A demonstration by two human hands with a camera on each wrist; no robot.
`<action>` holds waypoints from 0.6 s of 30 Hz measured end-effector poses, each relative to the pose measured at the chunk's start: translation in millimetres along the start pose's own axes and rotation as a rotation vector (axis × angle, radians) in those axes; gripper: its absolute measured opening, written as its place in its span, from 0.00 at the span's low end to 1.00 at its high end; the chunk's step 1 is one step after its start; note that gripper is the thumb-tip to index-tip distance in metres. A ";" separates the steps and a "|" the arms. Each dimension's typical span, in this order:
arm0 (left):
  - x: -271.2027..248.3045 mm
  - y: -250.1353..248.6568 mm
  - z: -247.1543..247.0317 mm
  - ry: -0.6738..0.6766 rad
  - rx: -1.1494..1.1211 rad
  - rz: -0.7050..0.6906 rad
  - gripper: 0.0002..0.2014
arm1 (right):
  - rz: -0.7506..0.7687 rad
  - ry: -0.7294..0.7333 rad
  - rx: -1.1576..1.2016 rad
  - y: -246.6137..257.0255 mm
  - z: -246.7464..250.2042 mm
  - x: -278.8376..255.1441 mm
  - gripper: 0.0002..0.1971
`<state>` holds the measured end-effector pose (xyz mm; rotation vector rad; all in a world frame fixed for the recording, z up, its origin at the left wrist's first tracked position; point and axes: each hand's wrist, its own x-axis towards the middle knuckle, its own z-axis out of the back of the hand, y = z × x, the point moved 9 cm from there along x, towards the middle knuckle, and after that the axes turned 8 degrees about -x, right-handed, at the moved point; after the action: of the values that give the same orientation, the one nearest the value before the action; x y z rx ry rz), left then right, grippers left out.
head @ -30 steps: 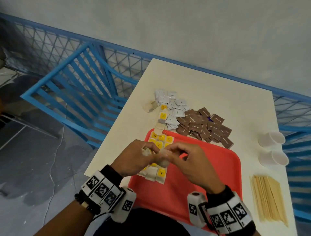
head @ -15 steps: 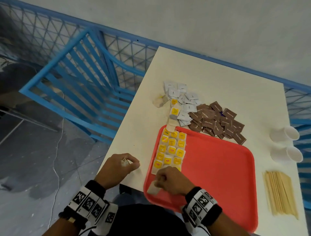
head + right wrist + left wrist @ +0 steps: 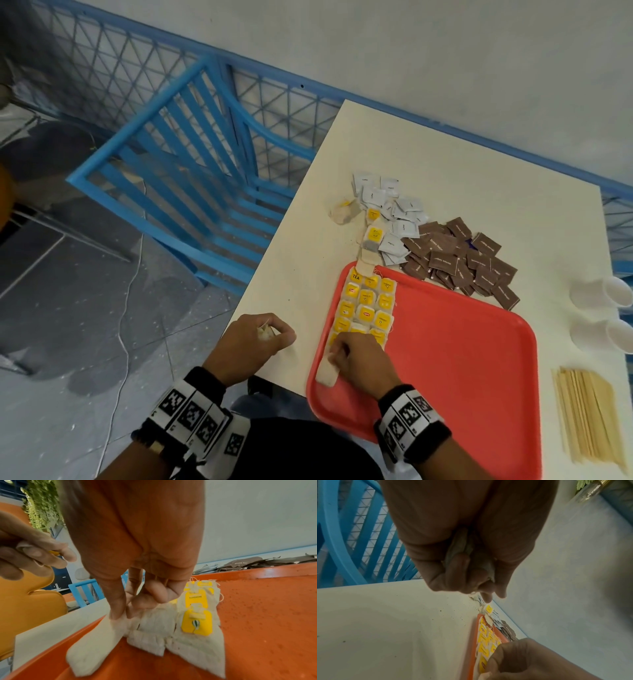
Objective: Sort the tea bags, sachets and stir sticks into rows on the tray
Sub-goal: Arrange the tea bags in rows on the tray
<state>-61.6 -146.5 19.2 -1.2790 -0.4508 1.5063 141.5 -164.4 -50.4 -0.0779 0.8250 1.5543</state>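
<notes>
A red tray (image 3: 462, 359) lies at the table's near edge with rows of yellow-tagged tea bags (image 3: 368, 305) along its left side. My right hand (image 3: 346, 356) pinches the top of a white tea bag (image 3: 326, 374) (image 3: 92, 646) at the near end of the rows, against the tray's left rim. My left hand (image 3: 270, 334) hovers over the table left of the tray, its fingers curled round bunched tea bags (image 3: 462, 550). Loose tea bags (image 3: 370, 236), white sachets (image 3: 394, 212) and brown sachets (image 3: 459, 260) lie beyond the tray. Stir sticks (image 3: 589, 418) lie to the right.
Two white paper cups (image 3: 603, 311) lie on their sides at the table's right edge. A blue chair (image 3: 191, 178) and blue mesh railing stand to the left, beyond the table's edge. Dark specks dot the table left of the tray.
My hands have parted: the right one carried a tea bag down to the tray's near left rim, the left one drew back left over the table with its bunch.
</notes>
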 end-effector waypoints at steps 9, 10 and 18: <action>-3.3 -4.0 -8.1 0.015 -0.086 0.021 0.07 | -0.041 -0.054 -0.048 0.0 8.9 5.9 0.04; -3.7 -4.3 -10.5 0.025 -0.123 0.033 0.09 | -0.047 -0.068 -0.054 0.5 12.2 4.6 0.05; -6.8 -20.2 -60.8 0.332 -0.826 0.331 0.43 | 0.156 -0.352 0.441 51.7 111.7 -46.3 0.02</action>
<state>0.1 -164.9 17.2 -2.3012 -0.6997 1.3637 150.3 -140.0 78.4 0.5768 0.8854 1.4395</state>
